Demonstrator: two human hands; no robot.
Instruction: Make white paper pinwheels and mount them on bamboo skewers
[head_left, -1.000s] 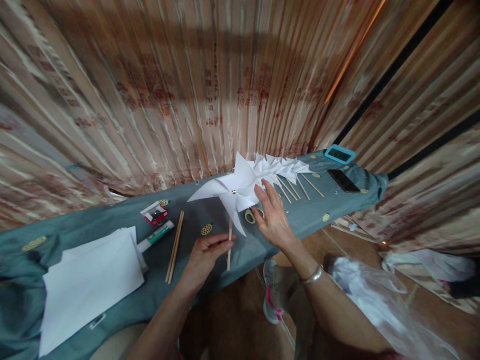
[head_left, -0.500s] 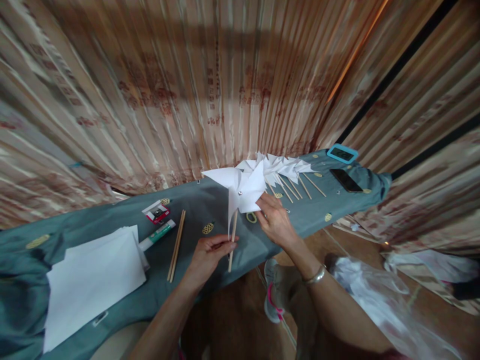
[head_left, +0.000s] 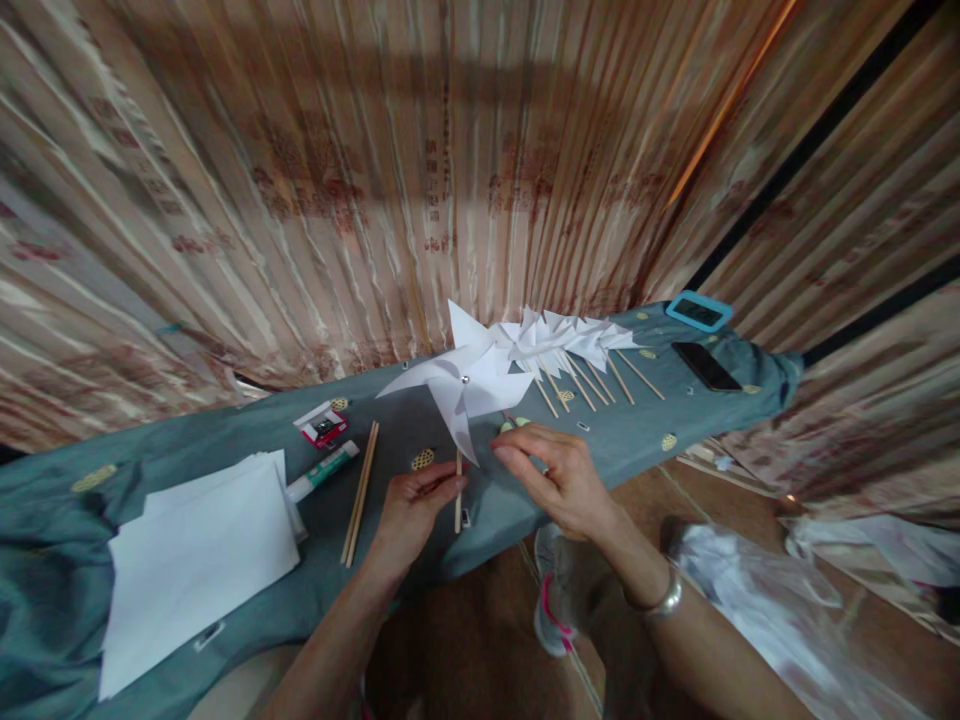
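A white paper pinwheel (head_left: 487, 392) with a silver pin at its centre stands tilted up above the cloth. My left hand (head_left: 412, 510) is closed around its wooden stick (head_left: 459, 500), thumb and fingers pinching it below the blades. To the right of the stick, my right hand (head_left: 559, 475) is off the paper, its fingers bent and thumb apart, holding nothing visible. Just behind its fingertips a yellow-green ring-shaped handle (head_left: 517, 424) shows, partly covered. Finished-looking paper pinwheels (head_left: 574, 335) lie overlapped in a row behind, their sticks pointing toward me.
On the green cloth (head_left: 262, 425) to the left are a stack of white paper (head_left: 199, 570), a glue stick (head_left: 324, 472), an open red-and-white box (head_left: 322, 426) and loose wooden sticks (head_left: 361, 495). A phone (head_left: 706, 366) and a blue-framed device (head_left: 699, 311) lie far right. A plastic bag (head_left: 742, 590) is on the floor.
My right hand has left the pinwheel's blade and moved down and to the right. The blades have turned on the pin. My left hand still grips the stick.
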